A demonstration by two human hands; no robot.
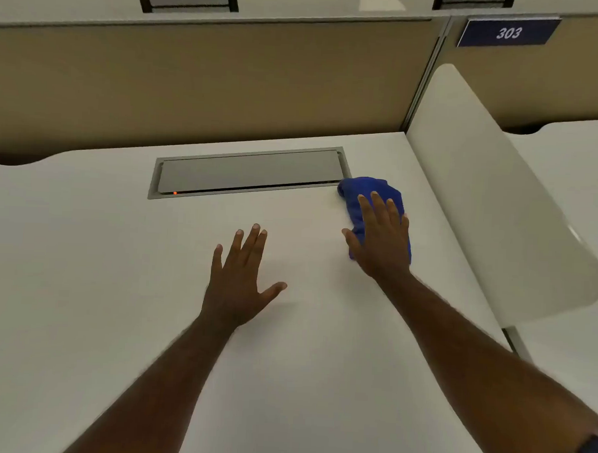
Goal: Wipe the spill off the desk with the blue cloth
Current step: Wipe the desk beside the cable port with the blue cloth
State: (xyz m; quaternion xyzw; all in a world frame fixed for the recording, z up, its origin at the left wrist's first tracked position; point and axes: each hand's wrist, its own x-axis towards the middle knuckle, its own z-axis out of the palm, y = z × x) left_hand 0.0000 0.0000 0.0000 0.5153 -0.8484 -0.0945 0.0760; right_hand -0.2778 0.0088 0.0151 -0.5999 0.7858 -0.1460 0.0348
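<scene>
A crumpled blue cloth (369, 190) lies on the white desk (83, 268) near its right edge, just right of the grey cable hatch. My right hand (381, 238) presses flat on the cloth with fingers spread, covering its near half. My left hand (238, 278) rests flat on the bare desk in the middle, fingers apart, holding nothing. I cannot make out any spill on the desk surface.
A grey cable hatch (248, 171) with a small orange light is set into the desk at the back. A tan partition (194, 84) rises behind it. A curved white divider (490, 200) bounds the desk on the right. A blue sign reads 303 (508, 32).
</scene>
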